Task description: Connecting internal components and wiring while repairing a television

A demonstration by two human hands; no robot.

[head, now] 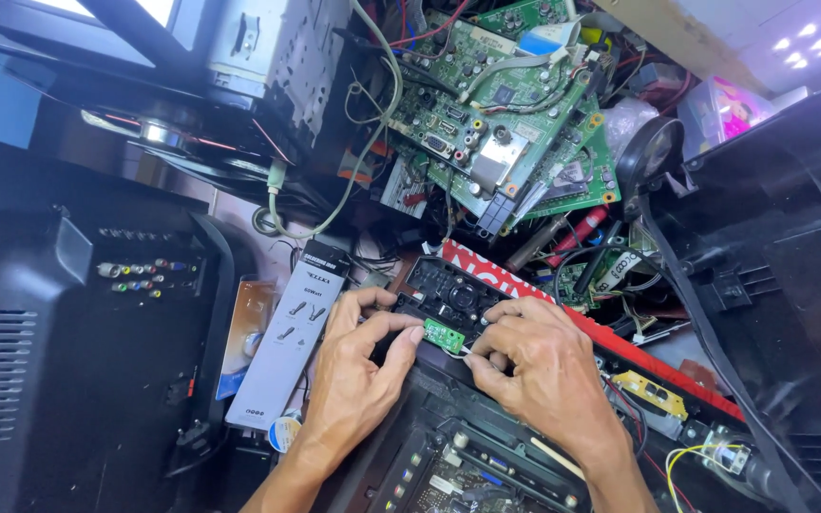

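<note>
Both hands meet over the open black device: our left hand (pixel 353 380) and right hand (pixel 539 366) pinch a small green circuit board (pixel 445 334) between fingertips, just above the black panel (pixel 448 296). We judge the board could slip into the casing, or its thin wires tear, if we tug. Left lies a long grey box (pixel 287 342); behind runs a red strip (pixel 563 309); top right, a pink packet (pixel 729 109).

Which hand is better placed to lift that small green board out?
Probably the left hand: its fingertips already pinch the small green board. The right hand sits curled beside it, touching its right edge.
</note>
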